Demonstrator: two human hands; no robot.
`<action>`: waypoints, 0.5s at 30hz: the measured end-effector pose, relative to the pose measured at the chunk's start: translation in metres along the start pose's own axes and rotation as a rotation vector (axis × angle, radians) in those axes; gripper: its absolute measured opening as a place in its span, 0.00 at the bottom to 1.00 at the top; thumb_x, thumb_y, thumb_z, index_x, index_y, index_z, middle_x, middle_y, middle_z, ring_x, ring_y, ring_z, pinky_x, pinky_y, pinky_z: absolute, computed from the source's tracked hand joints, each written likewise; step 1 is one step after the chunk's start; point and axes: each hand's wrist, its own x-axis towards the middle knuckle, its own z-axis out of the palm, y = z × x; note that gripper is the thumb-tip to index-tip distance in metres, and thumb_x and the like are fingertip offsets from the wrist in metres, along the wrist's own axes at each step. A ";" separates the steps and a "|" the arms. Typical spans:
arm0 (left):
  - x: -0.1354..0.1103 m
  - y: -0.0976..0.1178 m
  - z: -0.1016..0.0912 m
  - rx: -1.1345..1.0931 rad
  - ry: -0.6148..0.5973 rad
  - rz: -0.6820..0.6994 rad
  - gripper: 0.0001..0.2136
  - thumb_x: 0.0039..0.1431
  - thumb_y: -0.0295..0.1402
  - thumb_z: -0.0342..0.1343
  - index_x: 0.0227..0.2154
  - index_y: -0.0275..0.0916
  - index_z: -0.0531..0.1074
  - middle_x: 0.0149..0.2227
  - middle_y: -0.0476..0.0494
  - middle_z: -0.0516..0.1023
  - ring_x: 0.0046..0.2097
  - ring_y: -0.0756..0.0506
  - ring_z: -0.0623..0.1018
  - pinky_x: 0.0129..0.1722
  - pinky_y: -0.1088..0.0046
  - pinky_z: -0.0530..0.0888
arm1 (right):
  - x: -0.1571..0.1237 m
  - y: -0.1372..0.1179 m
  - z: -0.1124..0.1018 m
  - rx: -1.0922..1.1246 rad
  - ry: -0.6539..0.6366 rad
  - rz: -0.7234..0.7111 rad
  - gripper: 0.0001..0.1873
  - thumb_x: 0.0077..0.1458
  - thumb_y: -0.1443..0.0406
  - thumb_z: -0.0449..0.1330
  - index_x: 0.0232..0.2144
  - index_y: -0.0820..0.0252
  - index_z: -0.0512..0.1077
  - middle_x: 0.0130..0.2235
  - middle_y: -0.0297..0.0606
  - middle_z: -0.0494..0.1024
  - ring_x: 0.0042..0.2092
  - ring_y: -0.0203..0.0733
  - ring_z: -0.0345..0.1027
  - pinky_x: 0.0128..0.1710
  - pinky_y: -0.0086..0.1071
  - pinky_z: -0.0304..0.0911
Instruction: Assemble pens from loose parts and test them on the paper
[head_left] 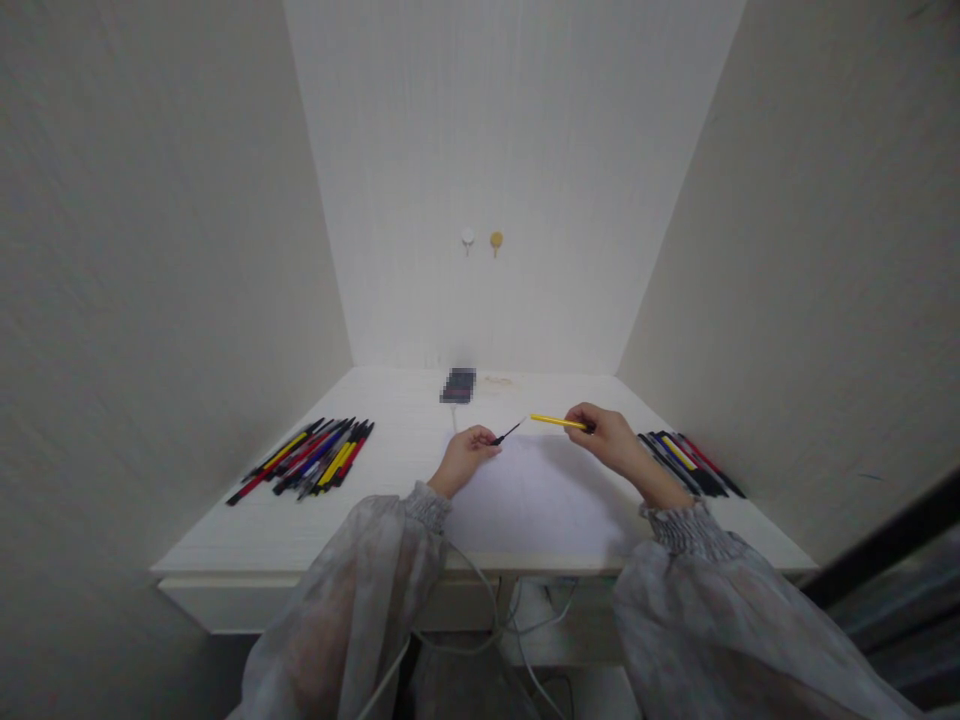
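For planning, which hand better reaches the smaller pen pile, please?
Likely the right hand: holding the yellow barrel, it is beside that pile; the left hand, with a black tip, is farther.

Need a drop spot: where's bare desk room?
Free: white desk strip between left heap of coloured pens and left hand; back right corner. Crowded: right edge, second pen heap beside right hand. Centre busy: yellow pen barrel, black pen tip.
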 end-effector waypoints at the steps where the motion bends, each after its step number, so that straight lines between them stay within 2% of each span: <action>1: 0.000 -0.001 0.000 0.003 -0.001 0.001 0.10 0.36 0.32 0.61 0.24 0.35 0.68 0.22 0.51 0.70 0.24 0.53 0.69 0.25 0.78 0.64 | 0.000 0.000 0.000 -0.001 0.003 -0.001 0.07 0.44 0.64 0.53 0.27 0.61 0.68 0.24 0.33 0.70 0.26 0.34 0.60 0.25 0.26 0.53; 10: 0.000 -0.002 0.000 0.045 -0.020 0.011 0.10 0.36 0.30 0.60 0.25 0.35 0.70 0.23 0.49 0.72 0.26 0.52 0.69 0.26 0.77 0.64 | -0.001 -0.001 0.001 -0.008 -0.044 -0.034 0.06 0.44 0.66 0.53 0.26 0.62 0.69 0.25 0.34 0.71 0.27 0.35 0.61 0.26 0.27 0.54; 15: -0.001 -0.001 0.000 0.100 -0.015 0.019 0.09 0.36 0.29 0.60 0.25 0.35 0.71 0.23 0.49 0.72 0.26 0.52 0.70 0.27 0.76 0.65 | 0.000 0.002 0.001 -0.023 -0.054 -0.071 0.08 0.44 0.67 0.53 0.28 0.61 0.71 0.28 0.37 0.73 0.30 0.37 0.64 0.29 0.28 0.56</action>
